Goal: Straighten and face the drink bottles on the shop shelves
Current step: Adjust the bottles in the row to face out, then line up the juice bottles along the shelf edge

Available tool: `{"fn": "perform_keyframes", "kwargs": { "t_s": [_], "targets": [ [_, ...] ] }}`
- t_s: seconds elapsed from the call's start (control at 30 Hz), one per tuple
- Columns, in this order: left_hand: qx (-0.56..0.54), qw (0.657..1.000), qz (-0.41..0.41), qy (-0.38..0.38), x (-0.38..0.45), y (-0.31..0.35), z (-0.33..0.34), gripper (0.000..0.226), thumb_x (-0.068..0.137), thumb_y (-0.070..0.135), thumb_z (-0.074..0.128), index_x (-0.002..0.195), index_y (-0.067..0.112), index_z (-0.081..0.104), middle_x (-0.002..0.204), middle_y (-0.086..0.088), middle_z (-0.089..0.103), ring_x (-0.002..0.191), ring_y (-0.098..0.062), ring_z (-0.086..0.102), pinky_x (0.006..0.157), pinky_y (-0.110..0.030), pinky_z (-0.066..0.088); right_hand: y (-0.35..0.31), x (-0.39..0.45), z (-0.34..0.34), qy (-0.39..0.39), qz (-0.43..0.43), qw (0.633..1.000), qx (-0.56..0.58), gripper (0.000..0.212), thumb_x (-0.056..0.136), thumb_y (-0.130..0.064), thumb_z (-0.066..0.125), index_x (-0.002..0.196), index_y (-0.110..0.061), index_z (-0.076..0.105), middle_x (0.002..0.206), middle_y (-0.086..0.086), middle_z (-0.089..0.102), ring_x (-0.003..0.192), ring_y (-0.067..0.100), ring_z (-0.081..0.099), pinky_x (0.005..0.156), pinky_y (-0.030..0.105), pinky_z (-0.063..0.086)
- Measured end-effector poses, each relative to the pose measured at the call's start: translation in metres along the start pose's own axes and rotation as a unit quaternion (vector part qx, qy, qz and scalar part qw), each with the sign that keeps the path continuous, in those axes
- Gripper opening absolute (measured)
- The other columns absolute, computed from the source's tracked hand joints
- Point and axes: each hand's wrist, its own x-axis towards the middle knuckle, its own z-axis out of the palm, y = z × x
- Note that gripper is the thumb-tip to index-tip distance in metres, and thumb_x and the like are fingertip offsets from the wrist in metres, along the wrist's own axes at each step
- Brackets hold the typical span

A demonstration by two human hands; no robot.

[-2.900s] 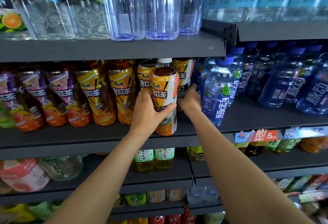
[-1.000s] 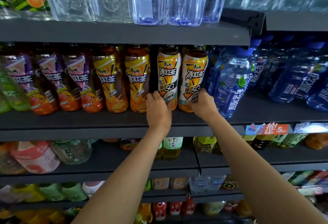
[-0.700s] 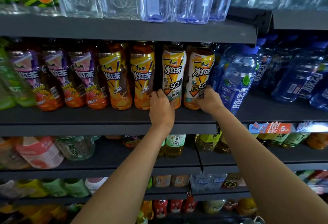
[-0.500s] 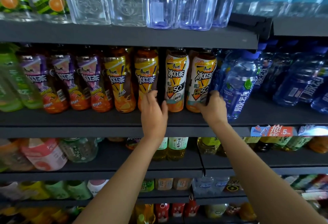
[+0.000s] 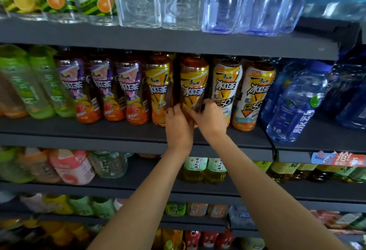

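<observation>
Both hands moved over — left hand (image 5: 179, 126) and right hand (image 5: 210, 120) now clamp one yellow-label tea bottle (image 5: 193, 85).

My single head-worn wide-angle view, facing straight on and close to the dark shop shelves (image 5: 138, 137), level with the iced-tea row, upper water bottles looming overhead, lower shelves receding beneath my outstretched forearms, edges curved and blurred.

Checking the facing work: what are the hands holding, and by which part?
Both the left hand and right hand grip one yellow iced tea bottle at its lower body.
</observation>
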Motion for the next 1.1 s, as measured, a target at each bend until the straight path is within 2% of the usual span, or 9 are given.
{"fn": "perform_keyframes", "kwargs": {
  "t_s": [0.1,0.17,0.3,0.63,0.73,0.83,0.9,1.0,1.1],
  "targets": [
    [-0.018,0.997,0.047,0.062,-0.008,-0.015,-0.015,0.043,0.086,0.011,0.063,0.126,0.004,0.048,0.120,-0.014,0.049,0.113,-0.027,0.047,0.091,-0.037,0.045,-0.001,0.002,0.006,-0.005,0.017,1.000,-0.013,0.048,0.084,-0.046,0.064,0.101,-0.002,0.058,0.097,0.016,0.065,0.093,0.034,0.061,0.070,0.042,0.051],
    [-0.025,0.992,0.014,0.120,-0.008,-0.029,-0.027,0.045,0.085,0.010,0.064,0.126,0.002,0.046,0.120,-0.016,0.048,0.113,-0.027,0.047,0.093,-0.036,0.044,-0.001,0.000,0.009,0.006,0.023,0.999,-0.035,0.048,0.085,-0.046,0.062,0.102,-0.002,0.056,0.098,0.017,0.064,0.092,0.035,0.061,0.066,0.040,0.049],
    [0.010,0.994,-0.105,0.028,0.006,-0.043,-0.032,0.062,0.087,0.025,0.064,0.136,0.002,0.034,0.135,-0.015,0.039,0.127,-0.029,0.036,0.102,-0.034,0.033,-0.005,-0.008,0.015,0.025,0.027,0.998,-0.056,0.046,0.089,-0.043,0.058,0.103,-0.001,0.050,0.097,0.018,0.064,0.090,0.036,0.063,0.062,0.037,0.044],
    [0.052,0.995,-0.081,-0.033,0.012,-0.043,-0.035,0.056,0.090,0.030,0.060,0.135,0.004,0.039,0.135,-0.013,0.037,0.127,-0.029,0.036,0.100,-0.035,0.035,-0.007,-0.008,0.015,0.016,0.043,0.995,-0.092,0.046,0.090,-0.043,0.056,0.103,0.001,0.051,0.098,0.021,0.063,0.090,0.037,0.062,0.059,0.034,0.040],
    [0.044,0.998,-0.046,-0.006,0.008,-0.045,-0.052,0.053,0.091,0.028,0.058,0.135,0.004,0.039,0.132,-0.012,0.040,0.124,-0.027,0.039,0.101,-0.034,0.037,-0.012,-0.012,0.005,0.067,0.029,0.995,-0.066,0.051,0.086,-0.044,0.062,0.107,0.000,0.049,0.094,0.019,0.065,0.088,0.037,0.062,0.058,0.034,0.038],
    [0.038,0.996,0.009,0.086,0.004,-0.060,-0.081,0.038,0.091,0.018,0.057,0.124,0.001,0.048,0.120,-0.015,0.048,0.114,-0.028,0.045,0.097,-0.037,0.039,-0.030,-0.032,0.005,0.147,-0.066,0.987,0.023,0.041,0.086,-0.037,0.064,0.102,-0.002,0.049,0.074,0.010,0.061,0.075,0.035,0.062,0.055,0.033,0.040],
    [0.031,0.990,-0.002,0.136,0.008,-0.074,-0.106,0.034,0.090,0.012,0.057,0.120,-0.002,0.050,0.116,-0.018,0.049,0.111,-0.030,0.047,0.096,-0.038,0.039,-0.052,-0.044,0.010,0.129,-0.130,0.982,0.041,0.032,0.087,-0.034,0.065,0.093,-0.004,0.055,0.067,0.002,0.057,0.068,0.030,0.062,0.056,0.036,0.048],
    [0.016,0.980,-0.068,0.186,0.022,-0.094,-0.142,0.035,0.089,0.011,0.059,0.118,-0.004,0.047,0.119,-0.020,0.046,0.112,-0.033,0.045,0.094,-0.038,0.037,-0.091,-0.045,0.026,0.031,-0.171,0.984,0.036,0.032,0.087,-0.035,0.063,0.097,-0.005,0.062,0.081,0.005,0.067,0.075,0.023,0.065,0.065,0.038,0.054],
    [0.013,0.981,-0.106,0.162,0.041,-0.116,-0.168,0.048,0.089,0.020,0.062,0.124,-0.005,0.041,0.125,-0.022,0.044,0.117,-0.034,0.043,0.097,-0.035,0.035,-0.121,-0.044,0.057,-0.023,-0.182,0.983,0.030,0.036,0.087,-0.036,0.063,0.103,-0.004,0.062,0.092,0.008,0.070,0.078,0.025,0.066,0.071,0.042,0.054]
  ]
}}
